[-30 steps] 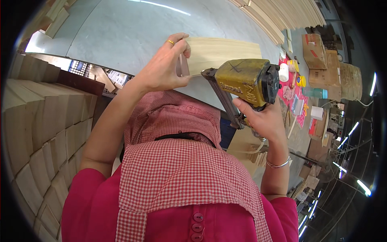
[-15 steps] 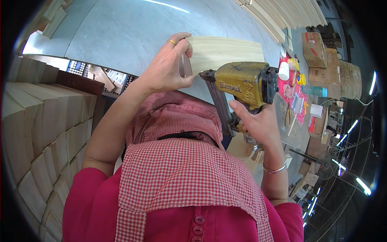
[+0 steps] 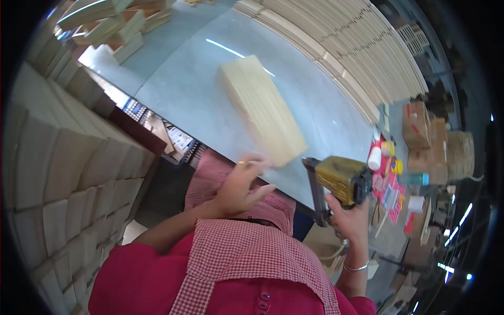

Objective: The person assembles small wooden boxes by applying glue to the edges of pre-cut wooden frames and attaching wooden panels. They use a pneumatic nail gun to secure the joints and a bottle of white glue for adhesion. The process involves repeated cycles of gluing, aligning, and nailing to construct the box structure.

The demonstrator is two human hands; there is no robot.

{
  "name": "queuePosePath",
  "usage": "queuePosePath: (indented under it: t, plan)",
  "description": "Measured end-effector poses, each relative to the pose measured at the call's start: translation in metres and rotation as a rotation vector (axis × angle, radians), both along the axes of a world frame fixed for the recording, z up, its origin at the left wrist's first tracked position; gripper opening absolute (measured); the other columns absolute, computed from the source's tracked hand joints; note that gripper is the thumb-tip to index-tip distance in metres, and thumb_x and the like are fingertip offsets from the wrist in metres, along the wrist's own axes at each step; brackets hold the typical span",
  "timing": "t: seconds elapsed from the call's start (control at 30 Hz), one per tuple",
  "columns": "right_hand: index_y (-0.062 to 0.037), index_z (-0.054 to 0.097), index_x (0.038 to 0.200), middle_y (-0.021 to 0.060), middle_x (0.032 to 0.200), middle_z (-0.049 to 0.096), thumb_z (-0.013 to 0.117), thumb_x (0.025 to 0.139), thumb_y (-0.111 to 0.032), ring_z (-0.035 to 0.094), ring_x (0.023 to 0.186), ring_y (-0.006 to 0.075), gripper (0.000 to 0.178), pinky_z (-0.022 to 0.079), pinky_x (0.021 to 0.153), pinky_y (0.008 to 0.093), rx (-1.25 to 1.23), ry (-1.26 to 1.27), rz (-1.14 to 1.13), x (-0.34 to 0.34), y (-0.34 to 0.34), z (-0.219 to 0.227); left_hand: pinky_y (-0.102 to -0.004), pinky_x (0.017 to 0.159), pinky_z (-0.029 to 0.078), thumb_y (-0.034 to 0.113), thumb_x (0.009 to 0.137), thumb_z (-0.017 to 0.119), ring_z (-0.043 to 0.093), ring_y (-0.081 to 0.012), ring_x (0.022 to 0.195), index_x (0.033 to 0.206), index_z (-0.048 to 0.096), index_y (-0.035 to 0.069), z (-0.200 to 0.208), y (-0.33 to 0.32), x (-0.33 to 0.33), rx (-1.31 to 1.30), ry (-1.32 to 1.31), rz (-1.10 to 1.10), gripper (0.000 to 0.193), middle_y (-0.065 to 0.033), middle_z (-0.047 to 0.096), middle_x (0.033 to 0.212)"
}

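Observation:
A long pale wooden box-like piece [image 3: 265,113] lies slantwise on the grey table [image 3: 184,94], its near end close to the table's front edge. Just short of that end is my left hand [image 3: 242,186], slightly blurred, with fingers spread and nothing in them. My right hand [image 3: 346,218] grips a yellow and black pneumatic nail gun [image 3: 341,181] by its handle. The gun is held to the right of the wooden piece, apart from it, with its nose pointing left.
Stacked wooden pieces [image 3: 68,157] rise on my left. Long thin boards [image 3: 336,42] are piled along the far side. Wooden frames [image 3: 113,26] sit far left. To the right are bottles on a red cloth [image 3: 386,181] and cardboard boxes [image 3: 417,126].
My left hand has let go of the wooden piece and drawn back toward me. The piece now lies slantwise on the table. The nail gun has moved away from it.

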State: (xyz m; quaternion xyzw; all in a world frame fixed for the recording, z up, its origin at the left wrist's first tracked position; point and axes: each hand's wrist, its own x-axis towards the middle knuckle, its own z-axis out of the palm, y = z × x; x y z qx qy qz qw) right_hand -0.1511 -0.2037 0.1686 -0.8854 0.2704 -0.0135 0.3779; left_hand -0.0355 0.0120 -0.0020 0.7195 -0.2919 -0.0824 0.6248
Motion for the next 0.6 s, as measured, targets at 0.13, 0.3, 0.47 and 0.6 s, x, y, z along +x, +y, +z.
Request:
queuePosePath:
  t: [0.13,0.3,0.47,0.6]
  plan:
    - [0.0072,0.071,0.110,0.0144,0.101,0.077,0.082,0.086,-0.015,0.073,0.090,0.0199,0.034,0.056,0.083,0.0350,-0.022,0.011,-0.047,-0.011,-0.008,0.002,-0.0343,0.077,0.054,0.012,0.089,0.075,0.064,-0.0216,0.084,0.116,0.067,-0.002,0.009,-0.004,0.066,-0.106,-0.157,0.282,0.031,-0.0164,0.063,0.104]
    - [0.0073,0.071,0.108,0.0153,0.099,0.077,0.083,0.084,-0.016,0.074,0.091,0.0202,0.037,0.056,0.081,0.0358,-0.132,-0.014,0.049,-0.025,-0.022,-0.008,-0.0351,0.073,0.055,0.016,0.088,0.076,0.066,-0.0205,0.075,0.119,0.070,0.000,0.004,0.022,0.176,0.189,-0.185,0.807,0.035,-0.0144,0.070,0.098]
    - [0.0065,0.073,0.102,0.0137,0.085,0.077,0.084,0.082,-0.018,0.074,0.081,0.0157,0.034,0.057,0.071,0.0336,-0.146,0.058,0.107,0.006,-0.033,-0.005,-0.0365,0.083,0.057,0.028,0.085,0.078,0.073,-0.0260,0.088,0.116,0.073,-0.002,-0.002,0.037,0.164,0.305,-0.050,0.708,0.044,-0.0183,0.075,0.103]
    - [0.0060,0.074,0.093,0.0081,0.066,0.069,0.084,0.082,-0.021,0.068,0.055,0.0125,0.031,0.051,0.052,0.0305,-0.183,0.136,0.102,0.022,-0.034,0.007,-0.0370,0.085,0.058,0.030,0.086,0.077,0.074,-0.0264,0.091,0.113,0.074,-0.003,0.002,0.027,0.160,0.244,0.020,0.783,0.043,-0.0181,0.076,0.100]
